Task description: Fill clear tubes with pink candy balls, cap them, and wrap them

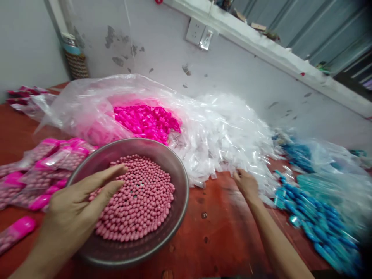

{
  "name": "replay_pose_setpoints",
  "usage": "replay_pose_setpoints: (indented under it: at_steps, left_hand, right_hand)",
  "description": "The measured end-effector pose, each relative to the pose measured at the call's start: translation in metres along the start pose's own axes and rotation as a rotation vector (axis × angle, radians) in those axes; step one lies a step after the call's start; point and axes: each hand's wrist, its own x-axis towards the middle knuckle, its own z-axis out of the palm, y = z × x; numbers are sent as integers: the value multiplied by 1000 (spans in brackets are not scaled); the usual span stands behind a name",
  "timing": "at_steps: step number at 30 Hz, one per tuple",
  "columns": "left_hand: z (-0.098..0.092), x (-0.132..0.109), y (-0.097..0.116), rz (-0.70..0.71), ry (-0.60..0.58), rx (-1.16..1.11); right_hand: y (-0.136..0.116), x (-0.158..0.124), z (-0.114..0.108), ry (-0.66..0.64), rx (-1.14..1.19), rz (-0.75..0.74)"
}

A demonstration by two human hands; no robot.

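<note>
A round metal bowl (177,170) sits on the red-brown table (221,232), filled with small pink beads (142,201). My left hand (78,205) rests over the bowl's left rim, fingers stretched out and together above the beads, holding nothing that I can see. My right hand (245,184) reaches to the edge of a heap of clear plastic sleeves (229,135), fingers curled into the pile; what they pinch is hidden.
A clear bag holds bright pink caps (147,120) behind the bowl. Filled pink-capped packets (46,162) lie at the left. Blue-capped packets (316,224) and blue bags spread at the right. A wall with a socket (195,31) stands behind.
</note>
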Motion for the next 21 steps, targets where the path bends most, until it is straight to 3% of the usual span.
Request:
replay_pose_setpoints:
  at_steps: [2, 4, 6, 8, 10, 12, 14, 17, 21]
  left_hand:
    - [8, -4, 16, 82, -51, -77]
    - [17, -8, 32, 181, -113, -162]
    - [26, -11, 44, 159, -222, -252]
    - [31, -13, 50, 18, -319, -361]
    - [29, -15, 49, -171, -358, -529]
    - [22, -15, 43, -338, -340, -760]
    - [14, -13, 36, -453, -283, -990]
    - [5, -10, 26, -548, -195, -1206]
    - [2, -7, 16, -533, -119, -1216]
  right_hand:
    - [-25, -16, -28, 56, 92, -73]
    - [-63, -38, -61, 46, 391, -341]
    - [-110, -64, -93, -80, 530, -615]
    - [-156, -89, -116, -255, 646, -836]
    - [-193, -108, -126, -423, 832, -912]
    - [-220, -117, -125, -574, 1024, -950]
    - [-237, -119, -119, -623, 1118, -1023]
    - [-252, -118, -112, -455, 1060, -1219]
    - [-268, -124, -111, -126, 756, -1537]
